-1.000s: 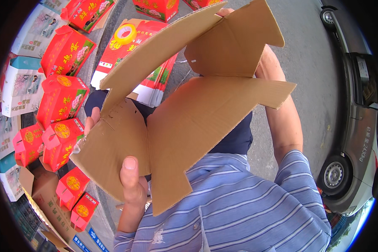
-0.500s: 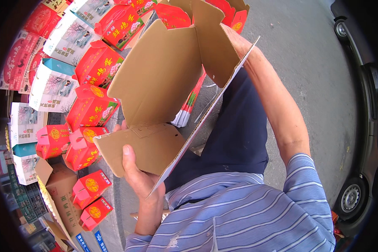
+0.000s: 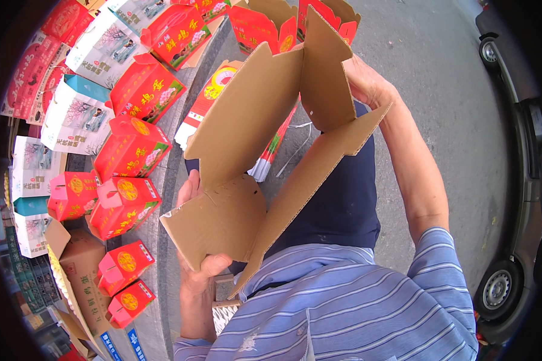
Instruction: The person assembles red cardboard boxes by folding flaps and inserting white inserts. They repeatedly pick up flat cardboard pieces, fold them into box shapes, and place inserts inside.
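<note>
I hold a brown cardboard box blank (image 3: 253,132), half unfolded, in front of my chest. My left hand (image 3: 202,268) grips its near lower flap, thumb on the inner side and fingers behind. My right hand (image 3: 367,84) holds the far upper side panel at its edge. The box's walls stand open at an angle and its inside faces me. A stack of flat red-and-white box blanks (image 3: 220,96) lies on the ground beyond it, partly hidden by the cardboard.
Several folded red gift boxes (image 3: 132,150) and white-and-blue boxes (image 3: 72,117) stand in rows at the left along a stone kerb (image 3: 162,180). A brown carton (image 3: 81,265) sits lower left. Grey pavement lies at the right with a parked car (image 3: 512,150).
The box has been turned and spread further open, its inside now facing me. My right hand has moved up to the far panel's edge; my left hand still holds the lower flap.
</note>
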A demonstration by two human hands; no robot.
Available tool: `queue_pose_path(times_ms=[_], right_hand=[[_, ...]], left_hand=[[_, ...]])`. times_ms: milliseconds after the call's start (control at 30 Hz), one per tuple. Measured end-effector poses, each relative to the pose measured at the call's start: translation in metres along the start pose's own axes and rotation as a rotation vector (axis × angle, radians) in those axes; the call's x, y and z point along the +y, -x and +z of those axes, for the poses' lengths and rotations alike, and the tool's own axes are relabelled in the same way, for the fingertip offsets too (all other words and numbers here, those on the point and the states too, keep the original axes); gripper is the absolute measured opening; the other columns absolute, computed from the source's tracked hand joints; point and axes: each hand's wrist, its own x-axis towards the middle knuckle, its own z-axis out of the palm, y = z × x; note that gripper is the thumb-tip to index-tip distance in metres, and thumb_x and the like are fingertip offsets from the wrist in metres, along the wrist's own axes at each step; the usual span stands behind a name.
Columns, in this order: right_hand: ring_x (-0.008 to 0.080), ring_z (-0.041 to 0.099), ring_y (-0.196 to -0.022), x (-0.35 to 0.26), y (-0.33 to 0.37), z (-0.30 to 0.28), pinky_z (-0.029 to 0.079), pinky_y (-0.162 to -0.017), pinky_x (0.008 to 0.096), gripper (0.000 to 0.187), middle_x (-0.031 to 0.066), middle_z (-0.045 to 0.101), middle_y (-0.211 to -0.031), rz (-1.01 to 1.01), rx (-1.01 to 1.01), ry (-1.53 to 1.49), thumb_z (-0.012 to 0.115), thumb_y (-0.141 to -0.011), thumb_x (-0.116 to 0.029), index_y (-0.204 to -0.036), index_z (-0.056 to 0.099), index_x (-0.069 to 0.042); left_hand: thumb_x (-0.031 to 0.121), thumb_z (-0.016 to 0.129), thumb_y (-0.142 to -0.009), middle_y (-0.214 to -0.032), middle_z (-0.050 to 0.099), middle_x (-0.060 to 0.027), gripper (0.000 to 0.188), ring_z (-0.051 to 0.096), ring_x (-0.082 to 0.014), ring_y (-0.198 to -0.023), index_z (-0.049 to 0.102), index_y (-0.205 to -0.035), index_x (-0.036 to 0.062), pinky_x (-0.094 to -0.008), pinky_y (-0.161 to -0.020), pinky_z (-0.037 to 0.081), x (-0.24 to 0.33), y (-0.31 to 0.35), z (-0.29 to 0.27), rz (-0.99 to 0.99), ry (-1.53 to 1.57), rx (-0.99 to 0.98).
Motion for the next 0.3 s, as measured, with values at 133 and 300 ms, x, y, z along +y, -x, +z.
queue_pose_path(times_ms=[133,300], right_hand=[[0.0121,0.052,-0.104,0.004,-0.010,0.001,0.042,-0.100,0.0338,0.046,0.0018,0.061,-0.108,0.061,0.032,0.031,0.052,-0.106,-0.047,-0.124,0.065,-0.007],[0.0113,0.050,-0.105,0.021,-0.022,-0.010,0.041,-0.100,0.0348,0.046,0.0007,0.060,-0.110,0.057,-0.029,0.075,0.051,-0.105,-0.048,-0.127,0.064,-0.009]], left_hand=[[0.037,0.092,-0.075,-0.167,0.029,-0.0224,0.120,0.030,-0.0386,-0.155,0.019,-0.164,0.0016,-0.0554,-0.125,0.028,0.003,-0.003,-0.011,0.004,-0.143,-0.018],[0.037,0.090,-0.078,-0.166,0.031,-0.0190,0.116,0.032,-0.0364,-0.154,0.018,-0.164,0.0040,-0.0557,-0.125,0.026,0.004,0.001,-0.008,-0.051,-0.180,0.081]])
